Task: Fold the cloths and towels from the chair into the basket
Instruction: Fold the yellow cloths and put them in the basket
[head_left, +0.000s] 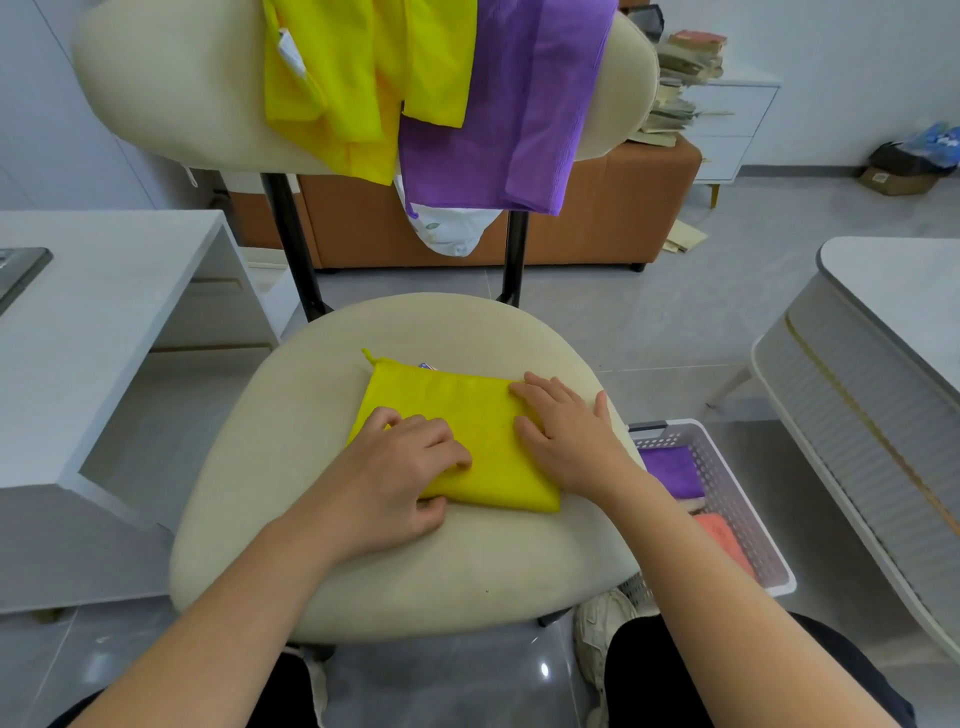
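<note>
A folded yellow cloth (467, 415) lies on the cream seat of the chair (415, 582). My left hand (400, 478) grips the cloth's near left edge, fingers curled on top and thumb at its front edge. My right hand (566, 431) presses flat on the cloth's right side, fingers straight. Over the chair's backrest (171, 93) hang yellow cloths (358, 67), a purple towel (519, 104) and a white cloth (447, 228) beneath it. A white perforated basket (727, 467) stands on the floor to the right of the seat, holding a folded purple cloth (670, 467) and a folded coral cloth (722, 540).
A white desk (104, 322) stands at the left. A pale ribbed table (883, 364) stands at the right, close to the basket. An orange bench (597, 218) and a stack of books (680, 78) lie behind the chair. My knees and a shoe (597, 634) are below the seat.
</note>
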